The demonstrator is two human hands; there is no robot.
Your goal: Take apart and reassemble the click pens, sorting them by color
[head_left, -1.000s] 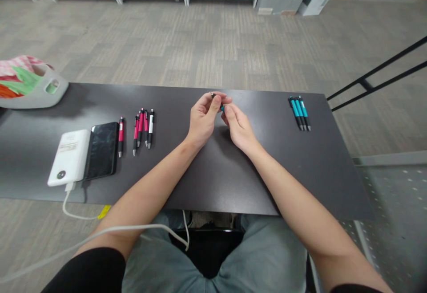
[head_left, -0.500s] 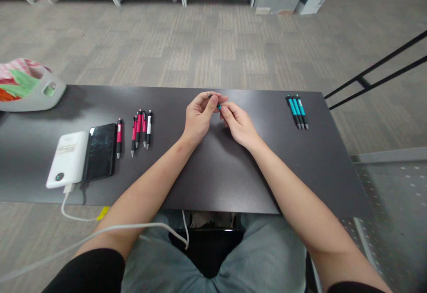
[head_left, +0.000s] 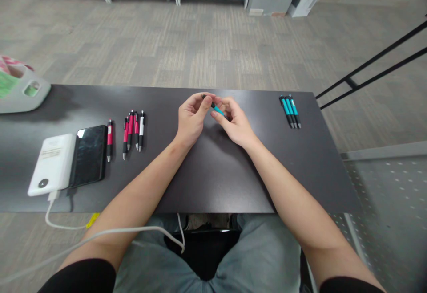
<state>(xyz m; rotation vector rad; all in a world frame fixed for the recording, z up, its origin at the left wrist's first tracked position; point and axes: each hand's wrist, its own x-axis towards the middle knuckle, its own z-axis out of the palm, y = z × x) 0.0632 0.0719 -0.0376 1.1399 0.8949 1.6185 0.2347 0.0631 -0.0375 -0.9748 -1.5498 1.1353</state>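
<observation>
Over the far middle of the table, a teal pen [head_left: 218,110] with black ends is held between my two hands. My left hand [head_left: 192,117] pinches its black upper end between thumb and fingers. Around the lower part close the thumb and fingers of my right hand [head_left: 234,121], which partly hide the tip. To the right, several teal pens [head_left: 291,111] lie side by side. On the left are several pink pens [head_left: 130,129], a white pen [head_left: 142,131] beside them, and a single pink pen [head_left: 110,140] a little apart.
A white power bank [head_left: 53,164] and a black phone [head_left: 89,155] lie at the left of the dark table [head_left: 213,186]. A white cable [head_left: 110,230] crosses my left forearm. At the far left stands a pale basket [head_left: 40,95] with coloured cloth; black rails [head_left: 373,70] rise at the right.
More of the teal barrel now shows between my hands, and my right thumb and fingers have shifted along the pen. The whole view has swung slightly to the right.
</observation>
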